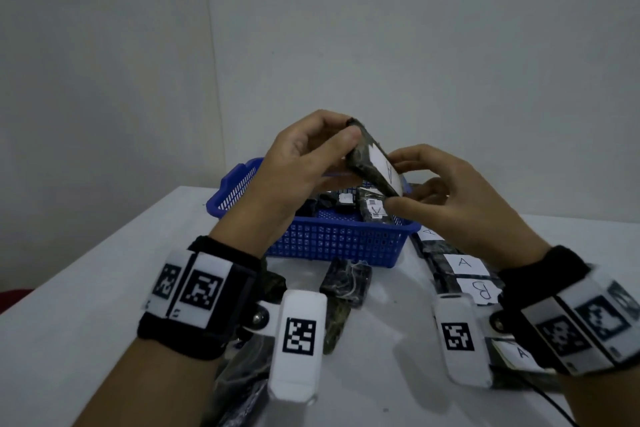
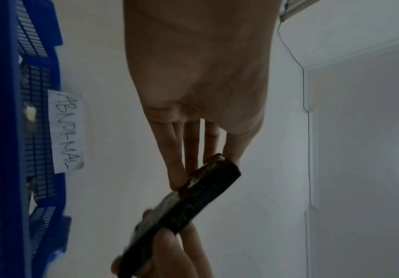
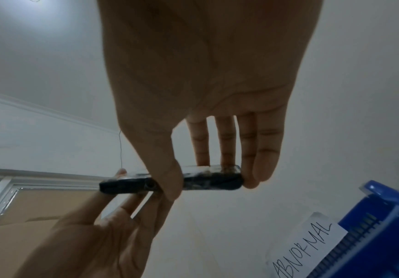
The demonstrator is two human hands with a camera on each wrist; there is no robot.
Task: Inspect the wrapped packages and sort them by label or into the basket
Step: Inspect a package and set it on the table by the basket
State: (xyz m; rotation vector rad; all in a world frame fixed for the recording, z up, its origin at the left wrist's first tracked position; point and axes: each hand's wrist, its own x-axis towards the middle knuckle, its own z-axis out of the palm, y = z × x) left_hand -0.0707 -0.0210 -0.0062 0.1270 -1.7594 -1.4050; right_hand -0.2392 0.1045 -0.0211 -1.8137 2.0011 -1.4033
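While both hands were raised at the centre of the head view, the left hand (image 1: 304, 156) pinched the upper end of a flat, dark, plastic-wrapped package with a white paper label marked "A" (image 1: 372, 163), thumb on the near face and fingers behind it. That package was tilted, held in the air above the blue plastic mesh basket (image 1: 332, 243). To its right, the right hand (image 1: 446, 191) gripped the lower end, thumb beneath and fingers along the far edge. Inside the basket lay several more dark wrapped packages (image 1: 372, 208). At the left edge of the left wrist view, a white paper slip reading "ABNORMAL" (image 2: 67, 131) was stuck to the basket's outer wall. Below the basket in the head view, an unlabelled dark package (image 1: 346, 279) lay on the white table (image 1: 86, 288). At the lower right of that view, a row of labelled packages marked "A" and "B" (image 1: 465, 269) lay just beside the basket.
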